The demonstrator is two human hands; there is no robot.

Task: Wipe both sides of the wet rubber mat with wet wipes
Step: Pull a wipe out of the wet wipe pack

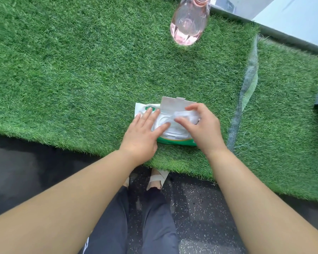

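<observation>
While the left hand (141, 133) presses spread fingers on the white-and-green plastic wet-wipes pack (174, 137) lying on green artificial turf (81, 70), the right hand (202, 125) pinches a white wipe (185, 116) at its open flap.

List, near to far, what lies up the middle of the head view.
Sandalled foot → artificial turf → wipes pack, left hand pressing it, right hand pinching a wet wipe → pink bottle.

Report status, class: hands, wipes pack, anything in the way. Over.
Left hand flat on wipes pack. Right hand pinching a wipe at the opening, lid up. Pink bottle stands beyond, clear of hands.
</observation>
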